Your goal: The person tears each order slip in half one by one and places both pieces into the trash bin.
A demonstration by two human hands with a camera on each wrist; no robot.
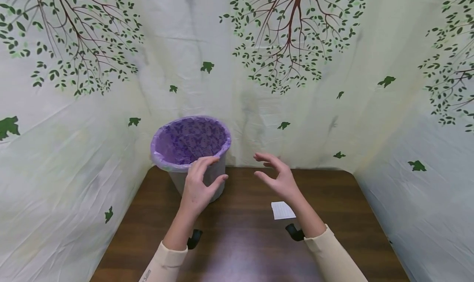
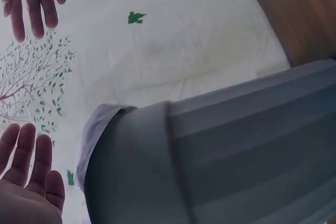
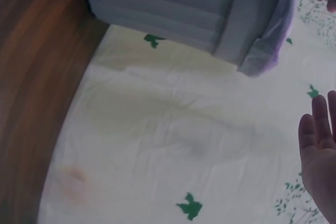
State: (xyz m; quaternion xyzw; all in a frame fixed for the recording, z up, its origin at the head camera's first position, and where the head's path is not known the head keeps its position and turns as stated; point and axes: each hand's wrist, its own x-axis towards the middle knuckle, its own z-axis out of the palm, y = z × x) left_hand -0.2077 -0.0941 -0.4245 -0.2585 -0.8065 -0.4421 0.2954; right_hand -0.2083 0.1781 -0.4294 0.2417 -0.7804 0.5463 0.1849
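A grey ribbed trash bin stands at the back left of the table, lined with a purple patterned bag folded over its rim. My left hand is raised in front of the bin, thumb spread from the fingers, holding nothing; in the head view it overlaps the rim. Across from it my right hand is also raised and holds nothing, its fingers pointing toward the bin. In the left wrist view the bin's grey side fills the lower right, with the left palm beside it.
A small lined piece of white paper lies on the brown wooden table, below the right hand. Behind and on both sides hangs a pale cloth printed with trees and green leaves.
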